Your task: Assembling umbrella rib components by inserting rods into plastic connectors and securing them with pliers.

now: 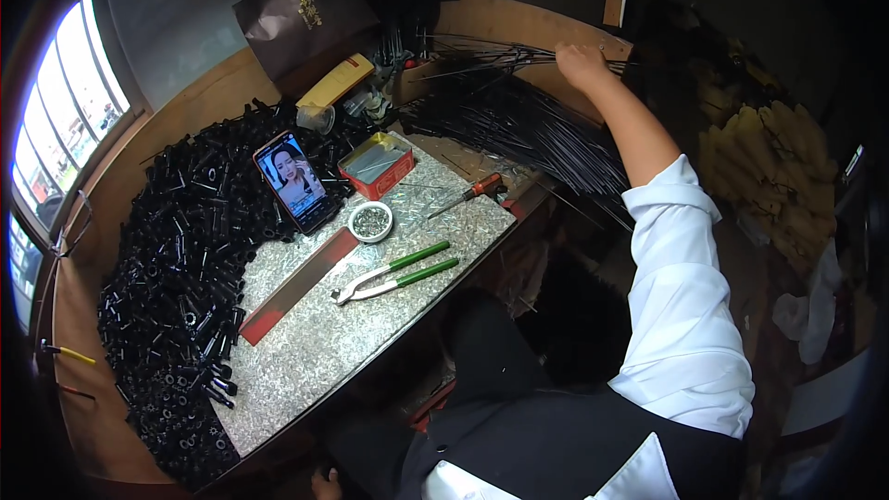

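My right arm reaches far out to the back right. At its end my right hand (582,65) is closed around several thin black rods (519,57), which lie above a large heap of similar black rods (546,125). Its fingertips are partly hidden. Of my left hand (326,483) only a small part shows low at the bottom edge, beside my dark clothing; its fingers are too hidden to read. Pincers with green handles (398,275) lie on the speckled board (319,366), apart from both hands.
Black tubular parts (176,250) are heaped along the left. A phone (296,183) leans by them. On the board are a red tin (378,167), a white bowl of small metal bits (371,221), a flat bar (301,285) and a screwdriver (477,189). A wooden rim (505,23) curves behind.
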`<act>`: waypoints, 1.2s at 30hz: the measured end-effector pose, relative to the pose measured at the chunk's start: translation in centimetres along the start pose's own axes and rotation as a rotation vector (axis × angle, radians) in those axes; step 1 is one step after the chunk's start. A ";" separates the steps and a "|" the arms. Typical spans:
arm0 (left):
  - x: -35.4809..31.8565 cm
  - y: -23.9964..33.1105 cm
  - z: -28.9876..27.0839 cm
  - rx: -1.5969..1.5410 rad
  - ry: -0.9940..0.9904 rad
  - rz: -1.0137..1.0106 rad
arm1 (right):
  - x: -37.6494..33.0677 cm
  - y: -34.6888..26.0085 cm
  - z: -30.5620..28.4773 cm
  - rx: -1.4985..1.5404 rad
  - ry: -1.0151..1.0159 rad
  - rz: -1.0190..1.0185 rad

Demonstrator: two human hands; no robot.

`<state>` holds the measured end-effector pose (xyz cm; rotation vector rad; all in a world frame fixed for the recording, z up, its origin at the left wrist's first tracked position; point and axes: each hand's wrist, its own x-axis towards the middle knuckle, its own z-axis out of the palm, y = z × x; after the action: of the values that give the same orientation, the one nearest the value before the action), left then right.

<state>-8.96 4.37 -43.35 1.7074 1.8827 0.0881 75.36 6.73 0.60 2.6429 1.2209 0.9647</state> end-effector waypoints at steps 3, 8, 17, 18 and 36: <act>0.1 0.0 -0.3 -0.017 0.006 0.037 | 0.7 1.7 -1.4 -0.146 0.011 -0.159; -0.5 2.6 -1.4 0.061 -0.020 0.070 | 0.4 1.7 -2.8 0.004 0.079 -0.127; -3.5 11.3 -7.0 0.020 0.199 0.326 | -0.7 -4.1 -7.1 0.521 0.178 -0.066; -4.5 13.8 -8.1 -0.033 0.217 0.374 | -1.3 -5.0 -8.4 0.532 0.183 -0.074; -9.2 42.7 -20.2 -0.661 0.405 0.859 | -15.0 -22.7 -19.4 0.903 0.250 -0.753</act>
<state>19.69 9.98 -5.13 1.9283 1.0044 1.3045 41.92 7.91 1.30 2.1013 2.9551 0.6840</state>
